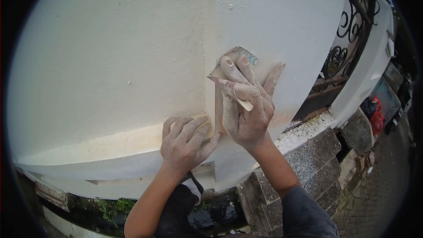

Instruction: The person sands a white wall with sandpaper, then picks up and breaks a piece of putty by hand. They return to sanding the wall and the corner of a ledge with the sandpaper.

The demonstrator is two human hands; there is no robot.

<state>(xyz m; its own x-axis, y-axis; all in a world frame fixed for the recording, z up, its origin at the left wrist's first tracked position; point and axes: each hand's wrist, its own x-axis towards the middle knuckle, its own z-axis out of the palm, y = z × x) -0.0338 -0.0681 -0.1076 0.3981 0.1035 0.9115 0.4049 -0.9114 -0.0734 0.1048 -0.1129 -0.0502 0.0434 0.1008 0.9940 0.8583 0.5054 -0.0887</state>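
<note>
A folded piece of sandpaper (pixel 249 57) with blue print on its back lies against the white wall (pixel 282 22), just right of a vertical corner. My right hand (pixel 251 112), coated in pale dust, pinches one folded edge between thumb and finger while other fingers press the sheet to the wall. Lower and to the left, my left hand (pixel 183 143) rests with its fingers spread on the wall's ledge (pixel 110 145) beside that corner. It is dusty too and holds nothing. The sandpaper's gritty face is mostly hidden.
Black wrought-iron scrollwork (pixel 348 35) fills an opening at the right. Below are stone-faced steps (pixel 308 163) and a ditch with dark water (pixel 220 213). A red plastic bag (pixel 377 117) sits near the paved road (pixel 374 194). Small bumps dot the wall.
</note>
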